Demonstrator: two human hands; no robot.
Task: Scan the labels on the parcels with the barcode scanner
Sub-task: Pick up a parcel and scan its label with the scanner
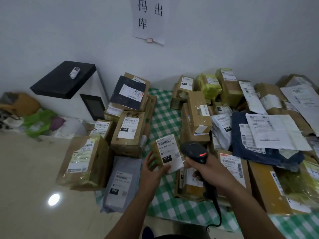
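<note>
Cardboard parcels [128, 133] lay heaped on the green checked cloth [164, 118]. Over it the left hand [152, 169] gripped a small cardboard parcel [155, 150] by its lower edge, label [170, 153] up. It looked light and stiff, best held by its sides. The right hand [207, 169] clasped the barcode scanner [194, 150] just beside.

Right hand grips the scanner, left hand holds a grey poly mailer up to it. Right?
No. Head view: the left hand holds a small brown carton with a white label, not a grey mailer. The right hand does grip the scanner.
</note>
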